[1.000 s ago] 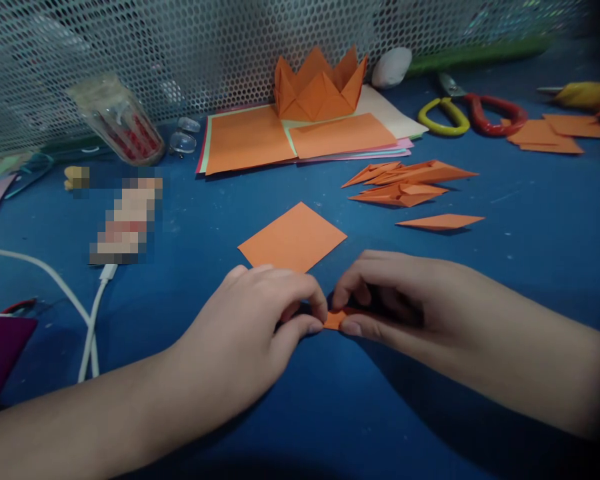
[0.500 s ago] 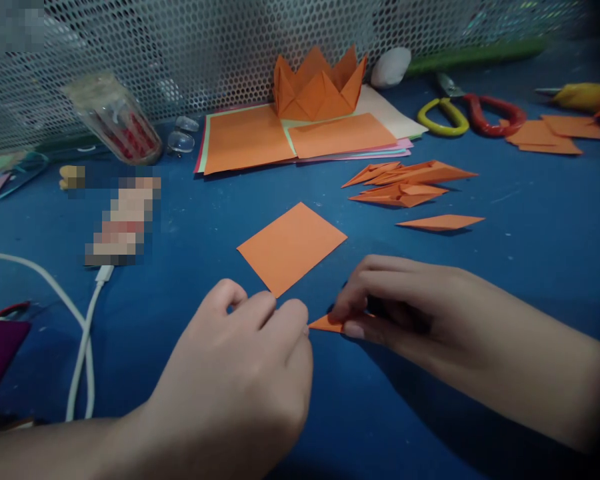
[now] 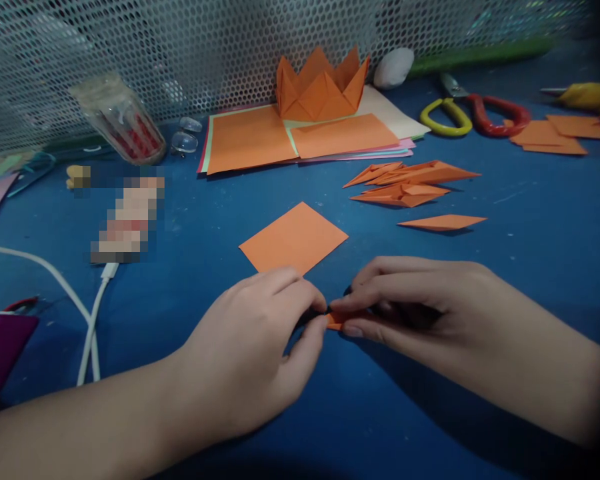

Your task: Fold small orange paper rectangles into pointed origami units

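Note:
Between my two hands is a small folded orange paper piece (image 3: 335,322), mostly hidden by fingers. My left hand (image 3: 260,340) pinches its left end with thumb and forefinger. At its right side, my right hand (image 3: 425,300) grips it between thumb and fingertips. Just beyond my left hand lies a flat orange paper rectangle (image 3: 296,237), its near corner covered by the fingers. Further right, one slim folded orange piece (image 3: 445,222) rests alone, with a cluster of several pointed folded pieces (image 3: 410,183) behind it.
An orange paper crown (image 3: 323,87) stands on stacked coloured sheets (image 3: 245,140). Scissors (image 3: 497,120) and small orange squares (image 3: 550,137) lie at the right. To the left are a tilted jar (image 3: 125,127), a white cable (image 3: 87,327) and a purple object (image 3: 5,350).
My left hand has turned and moved slightly right and up, its thumb and forefinger now closed on the folded piece's left end. My right hand keeps its grip.

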A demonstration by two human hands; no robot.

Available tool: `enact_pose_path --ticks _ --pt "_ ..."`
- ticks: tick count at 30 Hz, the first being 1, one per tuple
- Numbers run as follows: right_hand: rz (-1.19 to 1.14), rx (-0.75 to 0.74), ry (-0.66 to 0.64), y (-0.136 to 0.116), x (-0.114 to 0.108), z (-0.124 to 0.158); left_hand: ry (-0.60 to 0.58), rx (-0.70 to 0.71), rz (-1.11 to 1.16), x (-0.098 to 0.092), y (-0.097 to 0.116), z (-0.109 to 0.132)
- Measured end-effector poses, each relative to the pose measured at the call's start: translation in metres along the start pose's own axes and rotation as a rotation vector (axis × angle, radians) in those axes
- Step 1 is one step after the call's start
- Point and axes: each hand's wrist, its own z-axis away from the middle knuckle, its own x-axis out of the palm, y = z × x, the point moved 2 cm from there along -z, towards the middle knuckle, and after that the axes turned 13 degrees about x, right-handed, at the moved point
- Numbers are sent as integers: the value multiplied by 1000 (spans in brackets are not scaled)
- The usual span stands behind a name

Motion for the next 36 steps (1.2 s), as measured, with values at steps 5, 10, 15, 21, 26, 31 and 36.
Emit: enact_pose_path --ticks 5,10,15,21,26,31,36 --pt "39 -43 20 -3 -1 0 11 4 15 4 2 -1" --pt "169 -183 72 -4 -1 2 36 -30 27 7 2 -3" --pt "298 -335 123 -5 2 4 45 -35 15 8 3 -4" --pt "385 -403 78 -6 3 5 -24 117 -79 1 1 -2" --pt "331 -416 21 -4 -6 1 -32 262 -284 0 2 2" --pt "401 -501 -30 -4 -14 -2 -77 332 -337 -1 5 4" --pt "557 -605 -83 -6 -13 0 -145 471 -456 -8 14 0"
